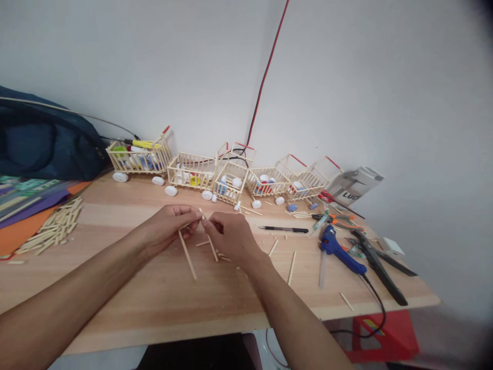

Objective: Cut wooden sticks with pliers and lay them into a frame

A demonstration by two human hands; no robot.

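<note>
Both my hands meet over the middle of the wooden table (162, 303). My left hand (169, 226) is closed, pinching the top of a thin wooden stick frame (187, 255) whose long leg slants down to the tabletop. My right hand (227, 234) is closed too, pinching the same frame from the right, where a second stick (212, 248) hangs below the fingers. The fingertips of the two hands almost touch. A few loose short sticks (203, 243) lie under the hands.
Several small stick carts (192, 172) with bottle-cap wheels line the wall. A pile of sticks (54, 226) lies left by coloured paper and a dark bag (46, 139). Right of my hands are a pen (283, 229), a blue glue gun (341, 252), cutters (375, 264) and a red stool (381, 334).
</note>
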